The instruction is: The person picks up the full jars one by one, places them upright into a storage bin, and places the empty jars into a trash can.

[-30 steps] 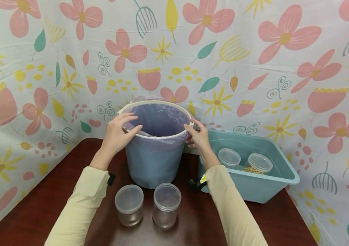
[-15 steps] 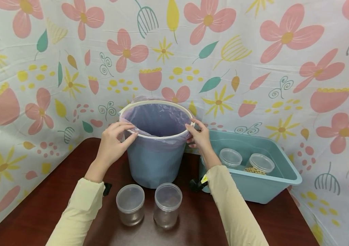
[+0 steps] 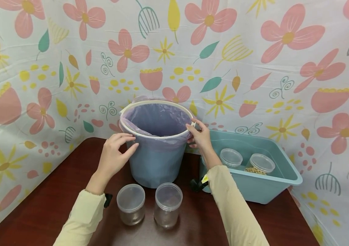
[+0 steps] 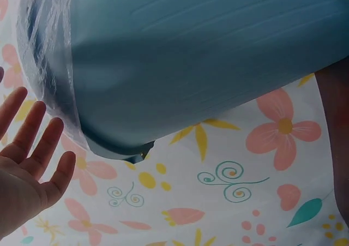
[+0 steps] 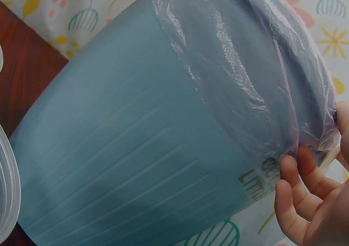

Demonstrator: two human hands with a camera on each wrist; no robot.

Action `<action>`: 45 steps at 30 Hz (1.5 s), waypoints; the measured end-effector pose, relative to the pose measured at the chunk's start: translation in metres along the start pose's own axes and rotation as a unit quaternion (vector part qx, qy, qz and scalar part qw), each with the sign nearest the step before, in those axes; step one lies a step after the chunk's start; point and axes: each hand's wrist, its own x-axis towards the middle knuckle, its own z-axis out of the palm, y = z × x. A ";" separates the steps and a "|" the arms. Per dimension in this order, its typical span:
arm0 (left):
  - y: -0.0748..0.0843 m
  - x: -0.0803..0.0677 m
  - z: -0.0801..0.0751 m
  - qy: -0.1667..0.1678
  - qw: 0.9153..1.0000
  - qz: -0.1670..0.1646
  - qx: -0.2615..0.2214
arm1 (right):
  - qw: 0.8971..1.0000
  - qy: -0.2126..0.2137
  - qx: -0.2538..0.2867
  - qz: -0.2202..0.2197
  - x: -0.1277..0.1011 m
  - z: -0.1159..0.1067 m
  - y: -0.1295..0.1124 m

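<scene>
A blue trash can [image 3: 157, 164] stands upright at the back of the table, lined with a thin purple plastic bag [image 3: 128, 124]. A cream ring [image 3: 162, 137] sits on its mouth over the bag, whose edge hangs down outside. My right hand [image 3: 201, 138] grips the ring's right side, thumb above and fingers beneath; in the right wrist view its fingers [image 5: 297, 186] curl by the bag's edge. My left hand [image 3: 112, 155] is just off the front left of the rim, holding nothing. The left wrist view shows its fingers [image 4: 52, 137] spread beside the bag.
Two clear lidded jars [image 3: 131, 205] [image 3: 168, 206] stand in front of the can. At right, a teal tub [image 3: 251, 188] holds two more lidded jars, one with tan beans or pellets [image 3: 255, 171]. A flowered cloth [image 3: 174, 51] hangs behind.
My left hand has come away from the ring, moving slightly left and down, its fingers no longer over the rim. My right hand stays on the ring.
</scene>
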 end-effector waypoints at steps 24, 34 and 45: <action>-0.008 -0.056 0.011 -0.079 0.995 -0.055 0.029 | 1.000 -0.003 -0.010 -0.007 -0.001 -0.001 0.000; -0.012 -0.075 0.020 -0.117 0.990 -0.072 0.039 | 1.000 -0.005 -0.013 -0.004 -0.002 -0.001 0.001; -0.020 -0.086 0.030 -0.131 0.989 -0.054 0.053 | 1.000 -0.004 -0.013 -0.007 -0.001 -0.001 0.001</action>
